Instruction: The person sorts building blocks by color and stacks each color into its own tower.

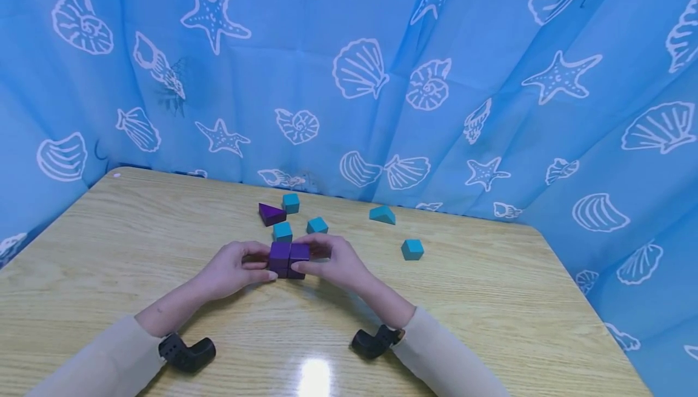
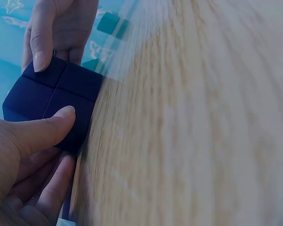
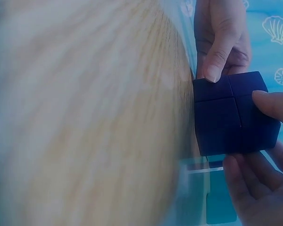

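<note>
Purple cubes [image 1: 280,253] stand in a block two wide and two high on the wooden table [image 1: 283,336], faint seams between them. From the left side my left hand [image 1: 231,271] holds the block. Its thumb [image 2: 52,129] lies on the front of the lower left cube, and its other fingers reach behind. My right hand [image 1: 340,263] grips the opposite side, thumb [image 3: 273,104] across the front of the upper right cube. A teal cube [image 1: 282,231] stands just behind the block, another teal cube [image 1: 317,225] behind the right hand's fingers.
Farther back are a purple wedge [image 1: 272,214] and a teal cube [image 1: 291,203]. To the right lie a teal triangular block [image 1: 383,215] and one more teal cube [image 1: 412,250]. A blue curtain [image 1: 305,94] with shells and starfish hangs along the table's far edge.
</note>
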`<state>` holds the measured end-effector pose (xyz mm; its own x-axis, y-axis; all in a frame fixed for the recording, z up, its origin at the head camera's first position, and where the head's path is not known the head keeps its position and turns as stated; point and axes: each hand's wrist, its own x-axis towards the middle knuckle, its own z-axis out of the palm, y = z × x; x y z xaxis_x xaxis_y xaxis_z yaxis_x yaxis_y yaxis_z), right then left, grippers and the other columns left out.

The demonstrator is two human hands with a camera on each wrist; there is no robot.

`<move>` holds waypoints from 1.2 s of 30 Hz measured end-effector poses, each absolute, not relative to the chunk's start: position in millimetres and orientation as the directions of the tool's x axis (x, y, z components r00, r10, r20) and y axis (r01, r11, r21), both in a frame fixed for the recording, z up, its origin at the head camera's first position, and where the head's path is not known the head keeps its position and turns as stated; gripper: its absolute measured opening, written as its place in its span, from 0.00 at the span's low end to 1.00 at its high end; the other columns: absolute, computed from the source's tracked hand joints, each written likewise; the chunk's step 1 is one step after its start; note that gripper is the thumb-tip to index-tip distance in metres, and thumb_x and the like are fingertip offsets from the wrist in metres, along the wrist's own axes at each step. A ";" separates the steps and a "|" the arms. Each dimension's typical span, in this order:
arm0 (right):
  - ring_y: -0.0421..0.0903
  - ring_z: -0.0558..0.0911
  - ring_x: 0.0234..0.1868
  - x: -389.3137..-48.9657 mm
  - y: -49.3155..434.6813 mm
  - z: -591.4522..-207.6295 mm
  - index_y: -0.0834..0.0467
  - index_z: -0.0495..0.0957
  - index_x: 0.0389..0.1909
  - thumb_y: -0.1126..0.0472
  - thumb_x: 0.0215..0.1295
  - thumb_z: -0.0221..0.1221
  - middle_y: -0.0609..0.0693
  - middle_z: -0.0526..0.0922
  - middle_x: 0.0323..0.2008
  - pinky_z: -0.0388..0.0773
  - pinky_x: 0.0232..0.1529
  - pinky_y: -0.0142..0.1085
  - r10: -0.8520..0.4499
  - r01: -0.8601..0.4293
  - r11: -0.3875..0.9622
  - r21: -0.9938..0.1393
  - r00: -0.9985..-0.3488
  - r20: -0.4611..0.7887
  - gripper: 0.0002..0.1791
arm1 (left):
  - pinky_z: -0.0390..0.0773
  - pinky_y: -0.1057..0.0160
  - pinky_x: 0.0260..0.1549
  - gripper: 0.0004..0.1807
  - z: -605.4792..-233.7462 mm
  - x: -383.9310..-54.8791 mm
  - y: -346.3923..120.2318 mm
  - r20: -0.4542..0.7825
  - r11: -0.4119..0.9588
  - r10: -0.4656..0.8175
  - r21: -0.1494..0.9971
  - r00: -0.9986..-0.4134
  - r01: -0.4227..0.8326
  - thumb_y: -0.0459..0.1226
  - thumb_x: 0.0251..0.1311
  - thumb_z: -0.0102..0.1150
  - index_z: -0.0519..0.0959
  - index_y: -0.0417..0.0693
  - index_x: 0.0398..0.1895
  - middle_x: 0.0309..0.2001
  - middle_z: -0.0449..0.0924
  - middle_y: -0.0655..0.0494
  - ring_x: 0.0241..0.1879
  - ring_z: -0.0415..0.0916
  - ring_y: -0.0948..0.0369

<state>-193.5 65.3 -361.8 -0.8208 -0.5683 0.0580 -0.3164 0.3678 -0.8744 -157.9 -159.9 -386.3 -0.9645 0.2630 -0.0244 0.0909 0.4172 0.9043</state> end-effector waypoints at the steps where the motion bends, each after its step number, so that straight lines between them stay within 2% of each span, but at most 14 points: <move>1: 0.47 0.83 0.44 -194.1 65.2 -361.9 0.59 0.79 0.53 0.60 0.58 0.67 0.55 0.84 0.43 0.81 0.48 0.32 -0.570 -0.317 0.369 -0.874 -0.820 0.057 0.21 | 0.82 0.64 0.49 0.22 -386.3 -157.9 -160.0 -0.026 0.414 0.262 0.906 -0.965 0.088 0.34 0.56 0.67 0.77 0.35 0.53 0.52 0.78 0.40 0.52 0.79 0.48; 8: 0.45 0.81 0.49 -200.5 70.4 -355.8 0.58 0.76 0.58 0.57 0.58 0.67 0.52 0.82 0.50 0.80 0.55 0.38 -0.615 -0.324 0.370 -0.871 -0.788 0.032 0.26 | 0.82 0.64 0.50 0.22 -385.8 -156.1 -160.3 -0.015 0.427 0.262 0.899 -0.965 0.102 0.34 0.56 0.67 0.77 0.34 0.53 0.52 0.78 0.39 0.52 0.78 0.48; 13: 0.47 0.79 0.54 -210.1 79.4 -347.6 0.61 0.74 0.60 0.56 0.61 0.65 0.56 0.80 0.55 0.78 0.58 0.38 -0.633 -0.320 0.331 -0.888 -0.773 0.042 0.27 | 0.82 0.61 0.50 0.23 -385.1 -155.4 -159.6 -0.024 0.432 0.250 0.897 -0.968 0.090 0.34 0.55 0.67 0.77 0.33 0.53 0.53 0.78 0.38 0.52 0.79 0.47; 20: 0.46 0.81 0.52 -227.7 79.3 -343.4 0.63 0.74 0.58 0.56 0.63 0.63 0.56 0.83 0.51 0.80 0.55 0.34 -0.581 -0.259 0.313 -0.914 -0.814 0.032 0.24 | 0.83 0.61 0.49 0.22 -386.2 -156.3 -158.8 -0.033 0.426 0.244 0.902 -0.969 0.077 0.34 0.54 0.68 0.77 0.33 0.52 0.51 0.79 0.39 0.51 0.79 0.48; 29: 0.50 0.80 0.54 -247.2 55.5 -342.3 0.63 0.75 0.57 0.58 0.62 0.63 0.60 0.80 0.54 0.80 0.54 0.35 -0.564 -0.318 0.328 -0.889 -0.821 0.085 0.24 | 0.82 0.59 0.51 0.23 -386.6 -156.5 -160.6 -0.024 0.425 0.249 0.901 -0.968 0.087 0.35 0.55 0.68 0.77 0.33 0.53 0.51 0.79 0.39 0.51 0.79 0.48; 36: 0.49 0.79 0.54 -265.2 37.5 -344.7 0.61 0.76 0.57 0.55 0.62 0.63 0.57 0.81 0.53 0.80 0.55 0.36 -0.579 -0.364 0.379 -0.851 -0.810 0.088 0.24 | 0.83 0.60 0.50 0.23 -386.0 -157.0 -160.8 -0.014 0.404 0.264 0.909 -0.964 0.097 0.34 0.55 0.68 0.77 0.32 0.53 0.51 0.79 0.39 0.51 0.80 0.49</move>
<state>-265.2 37.5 -344.7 -0.8102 -0.5794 0.0883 -0.3641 0.3794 -0.8506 -157.0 -160.8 -386.0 -0.9644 0.2640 -0.0141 0.0973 0.4042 0.9095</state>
